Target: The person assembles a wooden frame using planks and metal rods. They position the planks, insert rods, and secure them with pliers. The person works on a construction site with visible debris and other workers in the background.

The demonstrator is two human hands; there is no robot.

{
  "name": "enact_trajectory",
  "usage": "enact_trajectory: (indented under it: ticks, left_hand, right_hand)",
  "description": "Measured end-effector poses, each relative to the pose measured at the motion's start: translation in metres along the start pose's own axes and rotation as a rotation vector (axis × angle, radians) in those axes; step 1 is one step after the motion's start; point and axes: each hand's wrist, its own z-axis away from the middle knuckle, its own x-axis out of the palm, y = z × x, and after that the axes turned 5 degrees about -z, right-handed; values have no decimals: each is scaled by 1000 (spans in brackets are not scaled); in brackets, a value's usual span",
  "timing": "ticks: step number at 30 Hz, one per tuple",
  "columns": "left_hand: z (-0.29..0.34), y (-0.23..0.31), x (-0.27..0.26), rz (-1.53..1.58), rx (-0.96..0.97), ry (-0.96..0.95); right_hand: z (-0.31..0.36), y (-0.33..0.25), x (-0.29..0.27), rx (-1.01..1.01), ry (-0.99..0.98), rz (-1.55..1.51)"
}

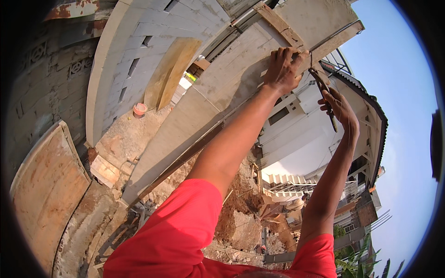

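Both arms, in red sleeves, reach up to the top of a tall grey concrete panel (241, 69). My left hand (283, 72) is closed at the panel's upper edge, by the lower end of a short wooden batten (279, 25); what its fingers pinch is hidden. In my right hand (340, 109) is a pair of dark pincers (330, 110), gripped by the handles. The jaws point up toward the end of a wooden board (338, 42), just right of my left hand. A thin metal rod (334, 33) runs along that board.
A grey block wall (185, 23) stands left, with a leaning plywood sheet (169, 69) and an orange bucket (140, 109) at its foot. Another wooden panel (48, 171) leans at lower left. Far below lie rubble (241, 227), pale stairs (287, 183) and a white building (296, 134).
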Motion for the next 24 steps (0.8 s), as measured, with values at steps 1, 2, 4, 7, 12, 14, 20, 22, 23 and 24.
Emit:
enact_trajectory:
  ticks: [1,2,4,7,12,14,20,22,23,24]
  left_hand:
    - [1,1,1,-7,3,-1]
    - [0,-2,1,-16,8,7]
    - [2,-6,2,-31,19,16]
    - [-2,-5,2,-11,39,64]
    - [1,-3,8,-39,53,61]
    - [0,-7,7,-66,74,80]
    - [10,16,-10,-52,302,42]
    - [5,35,-12,-182,401,-40]
    - [3,47,-12,-187,477,-98]
    - [-2,56,-10,-199,559,-153]
  right_hand:
    - [5,0,0,17,-11,-40]
    - [13,-13,3,27,-27,-86]
    - [15,-17,17,42,-41,-186]
    - [17,-16,30,68,4,-299]
    - [23,-11,55,76,135,-363]
    - [19,-8,62,31,127,-422]
    - [11,6,60,26,47,-496]
    - [12,4,59,5,24,-471]
    - [16,4,58,1,9,-454]
    - [19,5,56,-19,-44,-484]
